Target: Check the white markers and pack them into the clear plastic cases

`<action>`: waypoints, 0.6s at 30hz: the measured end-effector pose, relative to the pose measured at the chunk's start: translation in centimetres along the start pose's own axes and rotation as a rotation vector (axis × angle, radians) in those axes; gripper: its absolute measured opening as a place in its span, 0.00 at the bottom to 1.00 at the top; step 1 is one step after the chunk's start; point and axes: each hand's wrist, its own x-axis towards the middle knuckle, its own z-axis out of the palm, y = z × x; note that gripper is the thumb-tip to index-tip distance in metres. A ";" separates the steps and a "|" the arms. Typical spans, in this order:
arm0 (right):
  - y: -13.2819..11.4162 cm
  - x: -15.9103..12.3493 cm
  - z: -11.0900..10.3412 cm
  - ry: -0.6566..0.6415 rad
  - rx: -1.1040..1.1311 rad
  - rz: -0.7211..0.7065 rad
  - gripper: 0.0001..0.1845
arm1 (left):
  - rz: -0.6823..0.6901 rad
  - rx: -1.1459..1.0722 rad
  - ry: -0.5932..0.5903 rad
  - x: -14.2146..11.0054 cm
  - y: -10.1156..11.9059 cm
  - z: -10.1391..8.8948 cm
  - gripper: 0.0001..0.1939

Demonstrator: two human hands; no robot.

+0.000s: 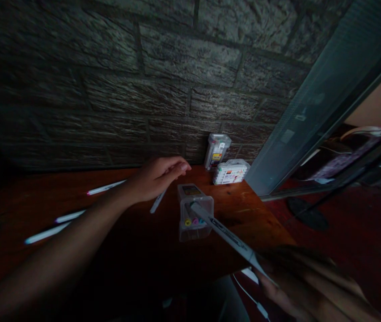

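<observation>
My right hand point(311, 281) is closed around the near end of a white marker point(230, 237). The marker slants up and left, its dark tip at the mouth of a clear plastic case point(207, 201). The case lies on its side with its opening toward me; yellow, pink and blue marker ends point(195, 222) show inside. My left hand point(163, 176) hovers behind and left of the case, fingers together and loosely curled, thumb against them. Nothing shows between its fingertips. Another marker point(158, 202) lies just below this hand, its far end hidden.
Several loose markers point(46, 233) lie on the wooden table point(123, 241) at left, partly behind my forearm. By the stone wall point(163, 98) stand an upright clear case point(217, 152) and a white marker pack point(231, 172). A white cable point(249, 295) hangs beyond the table's front edge.
</observation>
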 end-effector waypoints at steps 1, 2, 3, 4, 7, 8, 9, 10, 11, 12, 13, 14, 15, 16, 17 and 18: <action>0.1 0.3 0.0 0.016 0.020 -0.015 0.31 | -0.001 0.006 -0.010 0.0 0.0 0.0 0.21; 0.1 0.7 0.0 0.034 0.037 -0.029 0.27 | -0.001 0.016 -0.023 0.0 0.0 0.1 0.21; 0.1 1.2 0.0 0.047 0.056 -0.043 0.21 | -0.002 0.029 -0.037 0.0 0.0 0.1 0.21; 0.0 1.6 -0.1 0.053 0.073 -0.041 0.15 | -0.004 0.044 -0.052 0.0 0.0 0.2 0.20; -0.2 2.6 0.0 0.079 0.133 -0.010 0.10 | -0.014 0.077 -0.102 0.0 0.1 0.5 0.19; -0.3 2.8 0.3 0.086 0.146 0.006 0.11 | -0.020 0.074 -0.115 0.0 0.1 0.6 0.19; -0.4 2.9 0.6 0.089 0.156 0.022 0.12 | -0.025 0.067 -0.125 0.0 0.1 0.8 0.18; -0.6 3.0 1.0 0.091 0.156 0.040 0.13 | -0.029 0.061 -0.133 0.0 0.1 0.9 0.17; -0.7 3.2 1.4 0.093 0.148 0.053 0.13 | -0.033 0.057 -0.138 0.0 0.1 1.0 0.16; -0.9 3.4 1.8 0.093 0.139 0.064 0.12 | -0.035 0.057 -0.145 0.0 0.2 1.0 0.16; -1.1 3.7 2.2 0.092 0.134 0.068 0.11 | -0.036 0.061 -0.152 0.0 0.2 1.1 0.16; -1.3 4.1 2.6 0.088 0.131 0.070 0.10 | -0.037 0.067 -0.159 0.0 0.2 1.1 0.15; -1.5 4.6 3.0 0.078 0.136 0.070 0.09 | -0.039 0.073 -0.166 0.0 0.2 1.1 0.15; -1.8 5.0 3.4 0.067 0.146 0.071 0.08 | -0.041 0.077 -0.171 -0.1 0.2 1.1 0.15; -2.0 5.5 3.7 0.051 0.161 0.073 0.07 | -0.044 0.079 -0.174 -0.1 0.1 1.1 0.15; -2.2 5.9 4.1 0.029 0.175 0.081 0.06 | -0.047 0.077 -0.176 -0.1 0.1 1.1 0.15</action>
